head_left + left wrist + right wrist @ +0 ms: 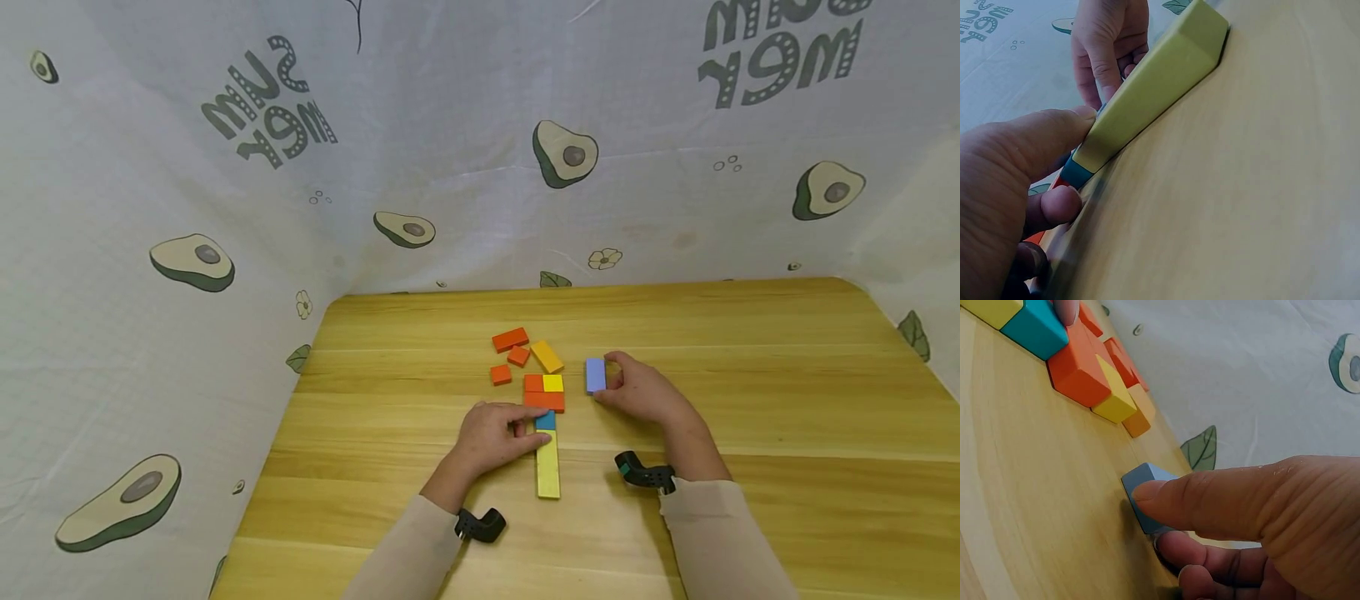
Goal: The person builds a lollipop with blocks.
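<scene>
Lavender block [1140, 475] — partly behind right hand [1241, 525]

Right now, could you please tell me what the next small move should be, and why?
I would probably have the right hand slide the pale blue block left toward the small yellow block. The right hand holds the pale blue block, bare tabletop shows between the two blocks, and the left hand is at the teal block, perhaps able to steady it.
</scene>
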Demonstrator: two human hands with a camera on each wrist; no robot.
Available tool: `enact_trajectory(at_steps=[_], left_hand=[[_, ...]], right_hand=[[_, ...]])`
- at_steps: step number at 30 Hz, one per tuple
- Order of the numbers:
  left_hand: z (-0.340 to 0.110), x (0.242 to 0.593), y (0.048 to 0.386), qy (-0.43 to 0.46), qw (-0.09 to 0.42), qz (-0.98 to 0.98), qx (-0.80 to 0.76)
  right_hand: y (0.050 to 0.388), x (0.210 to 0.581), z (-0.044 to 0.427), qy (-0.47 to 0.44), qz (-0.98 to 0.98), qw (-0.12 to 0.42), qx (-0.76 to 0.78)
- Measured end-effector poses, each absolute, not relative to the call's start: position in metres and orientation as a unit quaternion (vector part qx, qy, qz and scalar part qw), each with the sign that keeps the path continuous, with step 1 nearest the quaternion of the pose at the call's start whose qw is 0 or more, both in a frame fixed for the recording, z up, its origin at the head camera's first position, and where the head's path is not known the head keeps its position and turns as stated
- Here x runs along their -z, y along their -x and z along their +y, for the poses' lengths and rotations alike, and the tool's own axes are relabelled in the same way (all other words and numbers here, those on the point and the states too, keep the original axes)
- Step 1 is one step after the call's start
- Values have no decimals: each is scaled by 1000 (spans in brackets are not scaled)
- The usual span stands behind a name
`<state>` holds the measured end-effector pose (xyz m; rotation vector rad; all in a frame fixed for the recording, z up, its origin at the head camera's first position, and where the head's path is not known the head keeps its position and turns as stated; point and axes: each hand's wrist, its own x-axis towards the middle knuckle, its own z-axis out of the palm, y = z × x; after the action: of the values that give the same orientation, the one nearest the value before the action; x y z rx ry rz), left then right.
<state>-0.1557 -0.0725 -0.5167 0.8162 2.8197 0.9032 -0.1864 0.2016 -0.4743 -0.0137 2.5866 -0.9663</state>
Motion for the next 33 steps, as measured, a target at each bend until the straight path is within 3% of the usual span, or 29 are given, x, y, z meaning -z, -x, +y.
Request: enact_trajectory(at_steps=[18, 33], left_hand=[[-72, 517, 154, -262, 36, 920, -288], [-72, 515, 155, -270, 32, 917, -292]], right_hand=[[185, 480, 185, 57, 931, 147, 330], [185, 481, 176, 65, 925, 156, 339]])
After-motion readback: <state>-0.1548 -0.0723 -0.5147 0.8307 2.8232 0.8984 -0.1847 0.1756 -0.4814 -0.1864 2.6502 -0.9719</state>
